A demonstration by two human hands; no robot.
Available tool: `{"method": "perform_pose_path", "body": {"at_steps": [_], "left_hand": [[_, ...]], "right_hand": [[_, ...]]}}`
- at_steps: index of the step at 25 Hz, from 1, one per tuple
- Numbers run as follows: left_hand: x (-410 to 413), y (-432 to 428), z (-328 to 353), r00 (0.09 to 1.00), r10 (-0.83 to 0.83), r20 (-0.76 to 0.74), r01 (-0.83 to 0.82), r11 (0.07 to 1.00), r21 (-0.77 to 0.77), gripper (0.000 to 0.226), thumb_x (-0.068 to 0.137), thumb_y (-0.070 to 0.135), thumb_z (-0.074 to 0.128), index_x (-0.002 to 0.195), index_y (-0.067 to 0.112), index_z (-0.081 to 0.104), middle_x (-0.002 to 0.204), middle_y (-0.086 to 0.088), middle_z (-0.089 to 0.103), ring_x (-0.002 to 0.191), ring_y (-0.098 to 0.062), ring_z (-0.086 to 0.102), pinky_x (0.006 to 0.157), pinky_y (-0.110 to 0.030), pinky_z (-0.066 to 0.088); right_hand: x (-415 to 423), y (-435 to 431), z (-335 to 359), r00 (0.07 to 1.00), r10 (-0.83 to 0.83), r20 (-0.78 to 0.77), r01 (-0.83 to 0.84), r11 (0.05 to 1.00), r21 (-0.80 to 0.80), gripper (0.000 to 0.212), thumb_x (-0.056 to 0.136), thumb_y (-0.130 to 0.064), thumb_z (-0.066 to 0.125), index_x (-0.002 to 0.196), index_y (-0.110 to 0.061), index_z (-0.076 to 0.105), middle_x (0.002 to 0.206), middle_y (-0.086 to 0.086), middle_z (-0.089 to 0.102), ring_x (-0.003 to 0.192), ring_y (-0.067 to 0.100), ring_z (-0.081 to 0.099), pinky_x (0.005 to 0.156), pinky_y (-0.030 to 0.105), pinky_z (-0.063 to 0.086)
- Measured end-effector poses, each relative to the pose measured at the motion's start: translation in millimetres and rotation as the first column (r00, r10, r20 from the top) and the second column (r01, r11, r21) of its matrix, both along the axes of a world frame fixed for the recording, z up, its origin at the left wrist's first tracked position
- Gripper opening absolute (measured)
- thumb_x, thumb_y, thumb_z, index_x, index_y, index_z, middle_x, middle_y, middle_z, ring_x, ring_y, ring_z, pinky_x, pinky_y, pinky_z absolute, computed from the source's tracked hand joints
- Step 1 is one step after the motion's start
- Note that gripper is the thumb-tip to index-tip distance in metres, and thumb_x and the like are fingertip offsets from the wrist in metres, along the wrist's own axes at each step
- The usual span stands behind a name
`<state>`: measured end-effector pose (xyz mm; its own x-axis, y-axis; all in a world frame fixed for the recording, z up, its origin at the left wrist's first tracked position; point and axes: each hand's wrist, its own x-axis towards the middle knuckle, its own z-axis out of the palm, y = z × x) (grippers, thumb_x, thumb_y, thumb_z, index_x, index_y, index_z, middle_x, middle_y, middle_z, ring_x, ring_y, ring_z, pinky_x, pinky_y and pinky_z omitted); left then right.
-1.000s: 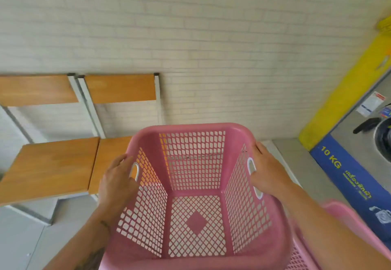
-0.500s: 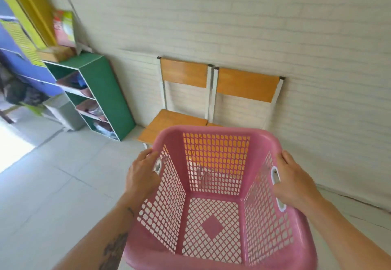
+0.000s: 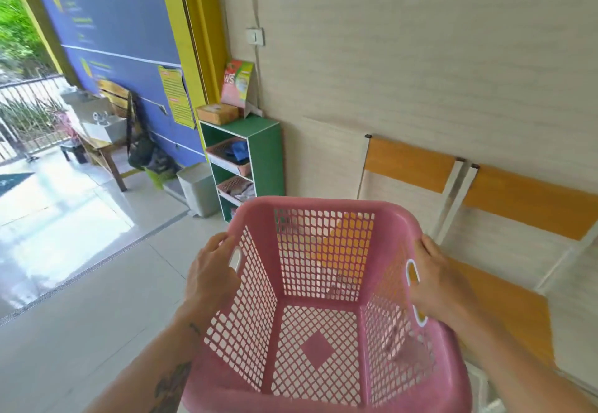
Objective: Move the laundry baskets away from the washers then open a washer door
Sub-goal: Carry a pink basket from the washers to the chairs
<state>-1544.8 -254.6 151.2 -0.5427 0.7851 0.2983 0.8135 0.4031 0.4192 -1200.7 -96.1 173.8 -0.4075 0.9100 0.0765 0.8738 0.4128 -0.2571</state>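
A pink basket (image 3: 310, 202) was held by both sides in the near centre, over the tiled floor (image 3: 81, 299), with its open top turned toward the camera. The left grip (image 3: 210, 275) was closed on the basket's left rim, its fingers curled over the edge beside the handle slot. The right grip (image 3: 435, 280) was wrapped round the right rim at the other slot, its fingertips hidden behind the mesh. A tattoo was seen on the left forearm.

Just beyond the basket, on the right, two chairs (image 3: 409, 165) with orange backs were set side by side against the pale wall (image 3: 420, 72); part of an orange seat was seen through the mesh.

A green shelf (image 3: 265, 153) was placed against the same wall, further left, and small pink trays were kept in its compartments. A brown box (image 3: 217, 113) lay on its top, and a bright packet (image 3: 236, 87) was propped upright behind the box. A white bin (image 3: 197, 189) stood on the floor just left of the shelf. A blue panel (image 3: 113, 24) with yellow edging filled the far left, and a wooden desk (image 3: 97, 143) was set before it, near the open doorway.
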Motion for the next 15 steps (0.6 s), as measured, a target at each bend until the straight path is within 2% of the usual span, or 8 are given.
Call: {"method": "perform_pose_path", "body": {"at_steps": [2, 4, 6, 8, 9, 10, 13, 15], "left_hand": [[-52.5, 3.1, 2.4, 1.0, -0.001, -0.028, 0.001, 1.0, -0.014, 0.064, 0.074, -0.003, 0.054, 0.131, 0.028, 0.053, 0.136, 0.005, 0.052, 0.107, -0.021, 0.059, 0.078, -0.033, 0.054], [-95.2, 14.3, 5.7, 1.0, 0.017, -0.025, -0.017, 1.0, -0.02, 0.067, 0.072, -0.001, 0.052, 0.13, 0.032, 0.051, 0.136, 0.008, 0.05, 0.109, -0.021, 0.057, 0.081, -0.035, 0.052], [-129.5, 33.2, 6.1, 1.0, 0.026, -0.018, -0.026, 0.999, -0.018, 0.069, 0.068, 0.0, 0.052, 0.128, 0.035, 0.05, 0.136, 0.01, 0.05, 0.11, -0.021, 0.056, 0.082, -0.036, 0.051], [-157.4, 60.1, 3.6, 0.999, 0.027, -0.021, -0.027, 1.0, 0.0, 0.071, 0.066, 0.0, 0.053, 0.127, 0.036, 0.051, 0.136, 0.011, 0.051, 0.11, -0.022, 0.057, 0.083, -0.038, 0.05], [-169.9, 76.0, 1.6, 1.0, 0.022, -0.022, -0.022, 1.0, 0.005, 0.07, 0.066, -0.001, 0.053, 0.127, 0.036, 0.052, 0.135, 0.012, 0.051, 0.109, -0.022, 0.057, 0.083, -0.038, 0.051], [-181.5, 92.6, -0.8, 1.0, 0.018, -0.024, -0.018, 1.0, 0.002, 0.07, 0.067, -0.001, 0.053, 0.126, 0.035, 0.052, 0.135, 0.012, 0.051, 0.109, -0.022, 0.058, 0.083, -0.039, 0.052], [-219.5, 150.8, -5.0, 0.999, 0.015, -0.031, -0.015, 1.0, -0.012, 0.069, 0.067, -0.002, 0.051, 0.127, 0.032, 0.054, 0.137, 0.009, 0.051, 0.11, -0.023, 0.058, 0.085, -0.043, 0.053], [-243.2, 187.3, -8.9, 1.0, 0.011, -0.025, -0.012, 0.999, -0.036, 0.068, 0.068, -0.003, 0.051, 0.127, 0.03, 0.055, 0.138, 0.008, 0.051, 0.112, -0.025, 0.057, 0.086, -0.044, 0.053]], "right_hand": [[-50.5, 5.4, 0.2, 1.0, 0.002, -0.019, -0.002, 1.0, 0.006, 0.09, 0.077, -0.008, 0.062, 0.153, -0.011, 0.013, 0.162, 0.005, 0.013, 0.138, 0.027, 0.038, 0.093, 0.032, 0.046], [-92.0, 18.6, -0.8, 0.999, 0.017, -0.027, -0.017, 1.0, 0.013, 0.088, 0.08, -0.009, 0.062, 0.153, -0.011, 0.012, 0.162, 0.007, 0.013, 0.138, 0.028, 0.037, 0.095, 0.032, 0.046], [-125.2, 40.9, -5.5, 0.998, 0.038, -0.041, -0.038, 0.999, 0.002, 0.086, 0.08, -0.006, 0.06, 0.153, -0.012, 0.013, 0.162, 0.008, 0.013, 0.129, 0.029, 0.048, 0.079, 0.026, 0.05], [-151.1, 68.6, -16.5, 0.997, 0.039, -0.07, -0.04, 0.999, -0.013, 0.084, 0.079, -0.004, 0.06, 0.151, -0.014, 0.017, 0.159, 0.006, 0.019, 0.113, 0.03, 0.059, 0.055, 0.016, 0.04], [-163.0, 84.5, -24.7, 0.995, 0.038, -0.093, -0.04, 0.999, -0.014, 0.083, 0.079, -0.004, 0.06, 0.15, -0.015, 0.019, 0.157, 0.006, 0.022, 0.108, 0.031, 0.061, 0.051, 0.013, 0.033], [-174.3, 101.2, -32.0, 0.993, 0.043, -0.109, -0.044, 0.999, -0.01, 0.081, 0.079, -0.004, 0.06, 0.149, -0.016, 0.02, 0.156, 0.006, 0.024, 0.107, 0.03, 0.061, 0.051, 0.013, 0.032], [-212.7, 154.2, -49.7, 0.991, 0.029, -0.131, -0.032, 0.999, -0.016, 0.08, 0.081, -0.005, 0.059, 0.15, -0.016, 0.02, 0.159, 0.006, 0.02, 0.119, 0.029, 0.056, 0.063, 0.022, 0.043], [-238.3, 186.0, -60.2, 0.991, -0.004, -0.133, -0.004, 0.999, -0.054, 0.081, 0.082, -0.004, 0.058, 0.151, -0.015, 0.018, 0.161, 0.005, 0.015, 0.124, 0.029, 0.053, 0.064, 0.02, 0.043]]}}
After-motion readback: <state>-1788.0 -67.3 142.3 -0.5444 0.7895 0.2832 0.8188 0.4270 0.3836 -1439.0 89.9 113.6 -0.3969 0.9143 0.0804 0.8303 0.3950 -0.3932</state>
